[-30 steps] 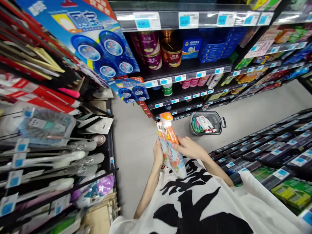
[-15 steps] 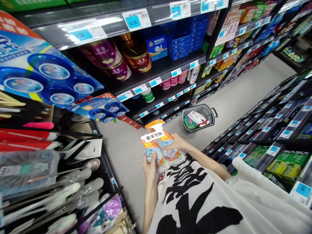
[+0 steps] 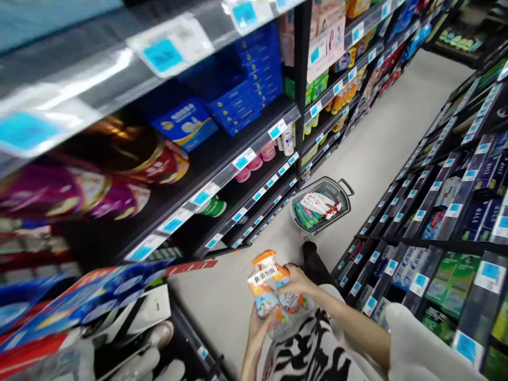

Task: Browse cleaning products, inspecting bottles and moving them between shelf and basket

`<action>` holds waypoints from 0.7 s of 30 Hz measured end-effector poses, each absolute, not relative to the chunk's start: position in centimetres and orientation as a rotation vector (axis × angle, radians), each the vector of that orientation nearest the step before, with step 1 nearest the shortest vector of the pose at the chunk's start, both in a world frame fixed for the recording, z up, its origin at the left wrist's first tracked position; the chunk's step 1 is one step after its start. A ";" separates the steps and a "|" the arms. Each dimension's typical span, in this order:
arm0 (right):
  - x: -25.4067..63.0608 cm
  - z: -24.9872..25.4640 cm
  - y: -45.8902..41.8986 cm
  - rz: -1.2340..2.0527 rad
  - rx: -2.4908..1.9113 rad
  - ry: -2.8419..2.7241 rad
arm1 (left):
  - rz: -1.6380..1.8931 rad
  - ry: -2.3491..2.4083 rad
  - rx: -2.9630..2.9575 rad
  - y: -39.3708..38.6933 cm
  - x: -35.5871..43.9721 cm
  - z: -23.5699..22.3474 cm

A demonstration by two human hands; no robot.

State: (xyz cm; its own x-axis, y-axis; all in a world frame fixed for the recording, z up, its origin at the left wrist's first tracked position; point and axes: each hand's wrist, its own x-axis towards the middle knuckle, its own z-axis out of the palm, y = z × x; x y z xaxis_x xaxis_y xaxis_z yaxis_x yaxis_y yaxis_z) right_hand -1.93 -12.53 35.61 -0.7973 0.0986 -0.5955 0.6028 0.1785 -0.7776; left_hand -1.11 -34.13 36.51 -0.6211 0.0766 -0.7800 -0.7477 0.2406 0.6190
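Observation:
A twin pack of cleaner bottles (image 3: 266, 304) with orange tops is held in front of my shirt. A white label (image 3: 264, 274) with black characters spans the two bottle necks. My left hand (image 3: 256, 329) is closed round the lower side of the left bottle. On the other side, my right hand (image 3: 298, 281) grips the upper part of the right bottle. Parts of both bottles are covered by my fingers.
A grey basket (image 3: 332, 186) with a handle stands on the aisle floor (image 3: 400, 119), holding a white package and green items. Stocked shelves (image 3: 246, 153) line the left, and more shelves (image 3: 432, 248) line the right. Hanging blue packs (image 3: 130, 283) jut out at lower left.
My view has swung right and moved along the aisle. The bottles stay in both hands and now appear lower in the picture. A dark-clad leg and shoe now show near the basket.

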 end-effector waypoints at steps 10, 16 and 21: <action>-3.0 22.5 -4.9 -1.557 0.904 1.780 | 1.157 1.666 -0.832 -27.7 -4.4 20.7; -9.1 14.6 0.9 -1.444 0.688 1.775 | 1.130 1.643 -0.676 -24.3 -9.8 11.8; -17.2 9.3 4.6 -1.410 0.506 1.908 | 1.196 1.699 -0.597 -20.4 -16.4 7.4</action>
State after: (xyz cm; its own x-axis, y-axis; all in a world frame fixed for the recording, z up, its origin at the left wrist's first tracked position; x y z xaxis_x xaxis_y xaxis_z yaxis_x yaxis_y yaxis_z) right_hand -17.22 4.62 9.33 -0.6781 -0.0933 -0.7290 0.6694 0.3309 -0.6651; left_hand -16.42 -20.39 7.42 -0.4385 0.1214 -0.8905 -0.7974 0.4045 0.4478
